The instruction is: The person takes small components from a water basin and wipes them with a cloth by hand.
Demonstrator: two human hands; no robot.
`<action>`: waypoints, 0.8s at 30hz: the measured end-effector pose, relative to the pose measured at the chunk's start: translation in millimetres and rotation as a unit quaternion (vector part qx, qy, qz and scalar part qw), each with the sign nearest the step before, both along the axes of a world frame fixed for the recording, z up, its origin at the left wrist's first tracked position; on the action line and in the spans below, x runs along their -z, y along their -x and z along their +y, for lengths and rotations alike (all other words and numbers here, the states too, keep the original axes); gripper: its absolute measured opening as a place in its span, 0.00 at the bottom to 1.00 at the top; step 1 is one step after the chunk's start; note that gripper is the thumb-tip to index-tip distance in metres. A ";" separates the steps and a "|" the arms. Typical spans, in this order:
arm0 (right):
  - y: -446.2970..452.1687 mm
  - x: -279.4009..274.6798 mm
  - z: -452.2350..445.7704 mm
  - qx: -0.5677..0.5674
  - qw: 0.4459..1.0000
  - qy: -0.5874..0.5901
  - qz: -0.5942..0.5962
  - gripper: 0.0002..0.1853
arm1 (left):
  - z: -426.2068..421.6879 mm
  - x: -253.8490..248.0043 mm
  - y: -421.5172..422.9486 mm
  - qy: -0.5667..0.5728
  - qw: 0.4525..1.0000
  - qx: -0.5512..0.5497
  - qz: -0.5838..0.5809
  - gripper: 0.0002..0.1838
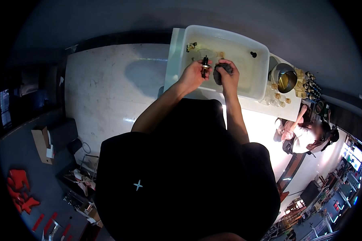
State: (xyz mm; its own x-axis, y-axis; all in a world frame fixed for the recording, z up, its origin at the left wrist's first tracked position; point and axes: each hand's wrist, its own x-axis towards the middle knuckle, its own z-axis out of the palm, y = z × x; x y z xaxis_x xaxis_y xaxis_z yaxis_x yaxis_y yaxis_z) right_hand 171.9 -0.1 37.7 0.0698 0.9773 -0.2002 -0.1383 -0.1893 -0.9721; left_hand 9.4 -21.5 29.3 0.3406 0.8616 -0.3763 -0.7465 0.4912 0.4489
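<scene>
My left hand (pixel 194 76) is closed around a small black-and-brass fitting (pixel 205 67), held upright with its black tip up. I cannot make out exactly what kind of part it is. Beside it, my right hand (pixel 230 75) grips a dark grey, crumpled cloth or scouring pad (pixel 220 74). The two hands are a little apart, over the near side of a white plastic tub (pixel 266 64) holding shallow, yellowish liquid. Inside the tub lie another black-and-brass piece (pixel 191 47) at the far left and a small black part (pixel 253 54) at the far right.
Right of the tub stands a shiny metal bowl (pixel 286 78). Several clear pieces with gold rims (pixel 280 97) sit in front of it, and several dark-topped parts (pixel 311 86) are clustered beyond. Another person (pixel 303 136) sits farther right. An open cardboard box (pixel 43 145) is at left.
</scene>
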 end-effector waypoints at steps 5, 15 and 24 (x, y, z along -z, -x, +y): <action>-8.4 -0.5 -1.6 -0.032 0.999 0.014 -0.026 0.07 | -1.8 16.3 5.9 -0.032 0.998 0.043 -0.030 0.18; -6.3 -29.8 -1.1 -0.154 0.986 0.000 -0.061 0.08 | -6.7 -18.9 6.4 -0.234 0.874 0.094 0.415 0.15; -17.8 -18.1 2.9 -0.187 0.981 -0.011 -0.040 0.08 | -11.8 -30.9 12.7 -0.355 0.765 0.095 0.530 0.17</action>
